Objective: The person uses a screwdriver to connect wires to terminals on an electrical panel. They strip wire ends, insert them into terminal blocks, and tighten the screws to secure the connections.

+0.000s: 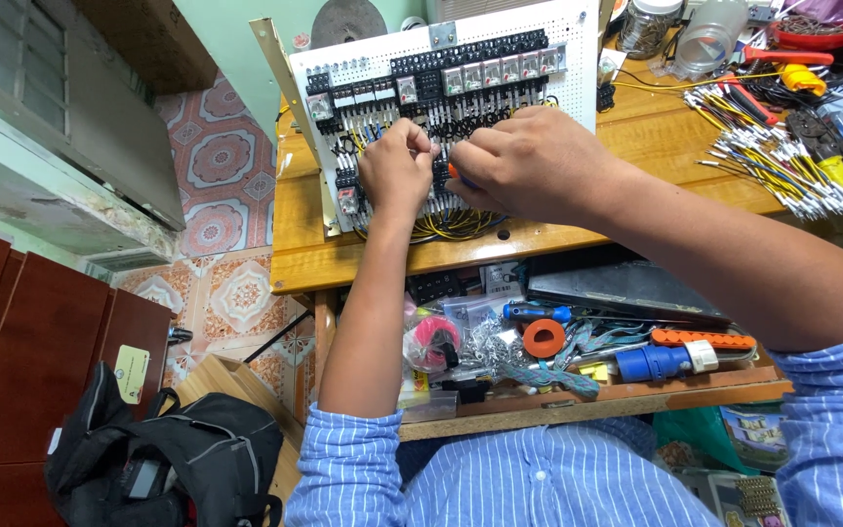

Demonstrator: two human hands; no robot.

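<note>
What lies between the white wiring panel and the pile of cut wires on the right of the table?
In the head view, only bare wooden table separates the white wiring panel from the cut wires.

Home electrical workshop — wooden bench (pixel 636 146), wired control panel (pixel 441 88), tool-filled drawer (pixel 587 390) — patterned floor tiles (pixel 226 283).

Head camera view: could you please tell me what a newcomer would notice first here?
Both hands meet at mid-frame on a white perforated panel crowded with black relays: the left hand pinches wiring, and the right hand grips an orange-handled tool. Right of it, yellow wires fan over the wooden table.
</note>
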